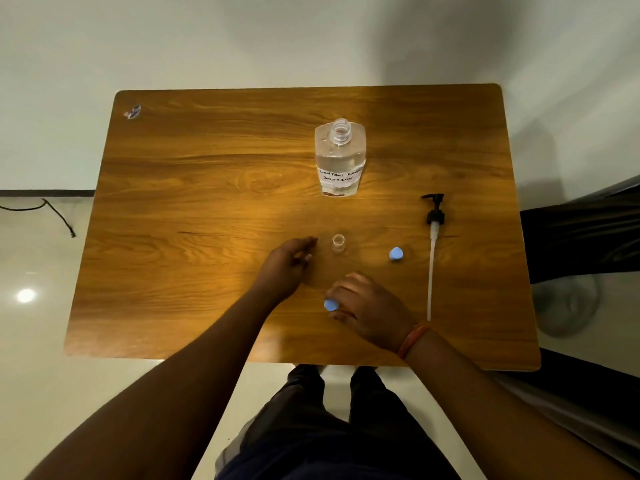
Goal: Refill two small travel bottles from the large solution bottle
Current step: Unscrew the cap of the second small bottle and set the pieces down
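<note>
At the centre of the wooden table (194, 188), toward its upper part, the large solution bottle (340, 157) stands upright with its neck uncapped and clear liquid filling most of it. Its black pump dispenser (433, 237) lies flat at the right of the frame, tube pointing toward the lower edge. Below the big bottle, a small travel bottle (338, 243) stands open, clear and hard to make out against the wood; its blue cap (396, 253) sits apart to the right.

The left hand (289, 266) rests just beside that open bottle, fingers loosely curled and holding nothing. The right hand (367, 308), lower and nearer the table's front edge, has its fingertips gathered round a second blue cap (330, 304); this looks like the top of the second travel bottle, though the bottle itself is hidden under the hand (so whether the cap is being twisted off or on, I cannot tell).

If it is being unscrewed, the step goes best with the bottle's base pressed to the table while the fingers turn only the cap, and the freed cap set down beside the other.

A white handwritten label on the big bottle reads roughly "CONTACT LENS SOLUTION", the last letters of the second word blurred. A small sticker (133, 111) at the table's upper left corner is unreadable.
</note>
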